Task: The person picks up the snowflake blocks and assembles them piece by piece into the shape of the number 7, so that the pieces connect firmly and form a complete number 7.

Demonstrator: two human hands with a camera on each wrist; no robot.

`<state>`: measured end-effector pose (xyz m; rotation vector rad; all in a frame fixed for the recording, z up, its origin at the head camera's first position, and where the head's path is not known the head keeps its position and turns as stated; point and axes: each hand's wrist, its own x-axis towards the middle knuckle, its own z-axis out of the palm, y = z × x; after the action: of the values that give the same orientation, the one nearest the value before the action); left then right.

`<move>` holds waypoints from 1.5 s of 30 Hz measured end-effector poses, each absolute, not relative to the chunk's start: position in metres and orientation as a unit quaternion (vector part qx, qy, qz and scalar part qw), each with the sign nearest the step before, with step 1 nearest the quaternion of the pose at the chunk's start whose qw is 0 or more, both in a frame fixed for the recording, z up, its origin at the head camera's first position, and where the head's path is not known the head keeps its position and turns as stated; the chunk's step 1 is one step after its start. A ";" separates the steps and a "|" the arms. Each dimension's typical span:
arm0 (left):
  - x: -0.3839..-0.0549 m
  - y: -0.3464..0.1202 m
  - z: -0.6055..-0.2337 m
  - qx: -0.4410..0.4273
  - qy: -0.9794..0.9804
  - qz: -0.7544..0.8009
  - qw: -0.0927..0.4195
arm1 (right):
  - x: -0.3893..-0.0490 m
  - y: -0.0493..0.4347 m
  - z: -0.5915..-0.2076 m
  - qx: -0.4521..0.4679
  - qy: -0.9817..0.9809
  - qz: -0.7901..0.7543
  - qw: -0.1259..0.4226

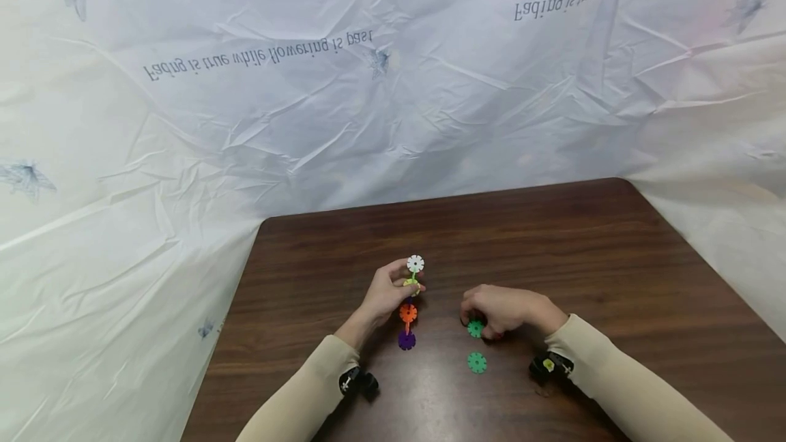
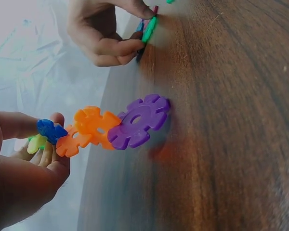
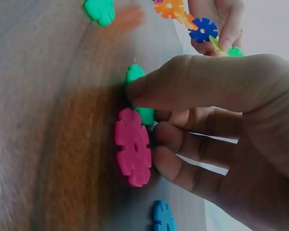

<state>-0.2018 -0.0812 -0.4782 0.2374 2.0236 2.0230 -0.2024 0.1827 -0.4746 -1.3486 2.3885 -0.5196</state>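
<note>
My left hand pinches a chain of notched plastic discs slotted together. In the head view the chain shows a white disc at the far end, a yellow one under the thumb, an orange disc and a purple disc at the near end. A blue disc in the chain shows in the right wrist view. My right hand grips a green disc between thumb and fingers, low over the table. A pink disc lies right beside it, under the fingers.
Nearer me on the brown wooden table lies another green disc. A loose blue disc shows at the bottom of the right wrist view. Printed pale sheeting hangs behind the table and at its sides.
</note>
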 end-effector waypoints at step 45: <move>-0.204 -0.079 -0.478 0.057 0.669 0.729 0.135 | -0.246 0.164 -0.446 -0.403 0.846 -0.350 0.000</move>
<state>-0.2042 -0.0786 -0.4780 0.1641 1.9384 2.1113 -0.2460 0.1636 -0.4459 -1.2671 2.6558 -1.0986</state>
